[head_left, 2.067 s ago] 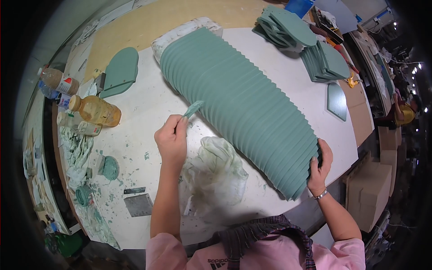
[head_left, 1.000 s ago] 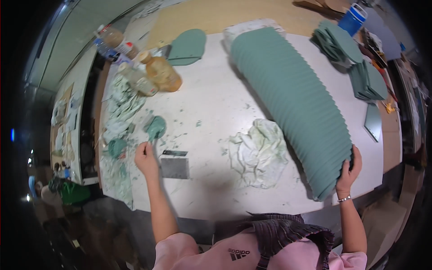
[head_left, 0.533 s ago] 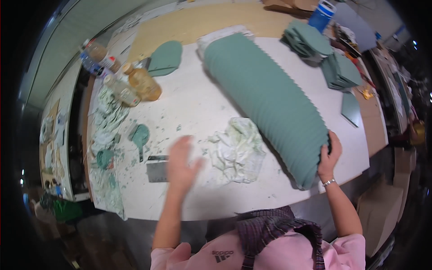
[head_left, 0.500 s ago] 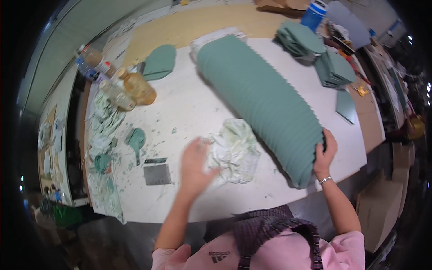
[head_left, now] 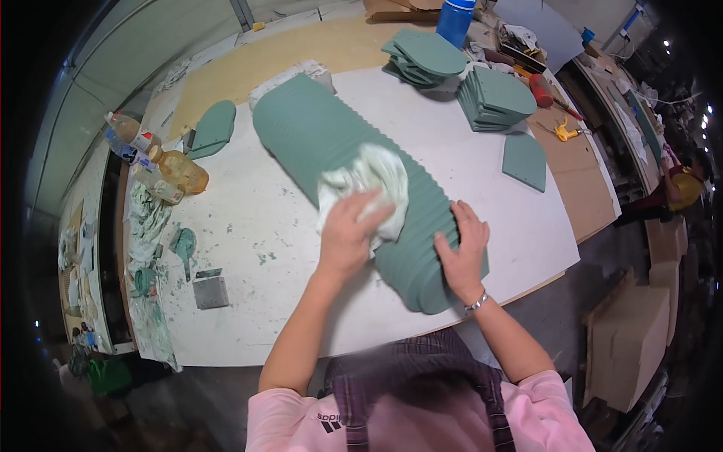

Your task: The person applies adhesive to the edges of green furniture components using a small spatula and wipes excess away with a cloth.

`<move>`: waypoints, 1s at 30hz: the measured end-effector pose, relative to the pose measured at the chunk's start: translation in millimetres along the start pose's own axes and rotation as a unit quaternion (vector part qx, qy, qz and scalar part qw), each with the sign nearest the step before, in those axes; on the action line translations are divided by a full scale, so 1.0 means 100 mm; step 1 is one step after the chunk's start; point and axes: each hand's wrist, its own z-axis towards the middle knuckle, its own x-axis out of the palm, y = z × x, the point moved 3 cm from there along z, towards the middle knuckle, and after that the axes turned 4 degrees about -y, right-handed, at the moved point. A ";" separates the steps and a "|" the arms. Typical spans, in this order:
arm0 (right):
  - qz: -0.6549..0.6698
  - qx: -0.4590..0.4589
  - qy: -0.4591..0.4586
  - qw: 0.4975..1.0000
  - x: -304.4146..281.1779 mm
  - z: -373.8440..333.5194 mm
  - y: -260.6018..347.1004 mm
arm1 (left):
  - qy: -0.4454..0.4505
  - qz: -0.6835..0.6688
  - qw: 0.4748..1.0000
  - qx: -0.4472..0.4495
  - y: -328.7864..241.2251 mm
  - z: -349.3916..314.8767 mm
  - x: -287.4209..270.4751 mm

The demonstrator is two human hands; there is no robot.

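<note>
two hands (head_left: 349, 235), one rag (head_left: 367, 181), two bottles (head_left: 179, 169)
</note>
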 end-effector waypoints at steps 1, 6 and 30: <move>0.007 -0.002 0.006 1.000 -0.10 0.00 -0.05 | -0.024 0.007 0.999 -0.020 0.03 -0.21 0.12; 0.196 0.063 0.105 0.973 -0.48 -0.05 -0.63 | -0.029 0.028 0.959 -0.281 0.34 -1.44 -0.28; 0.332 0.146 0.326 0.873 -0.09 0.07 -0.96 | 0.035 0.102 0.886 -0.450 -0.09 -1.08 -0.09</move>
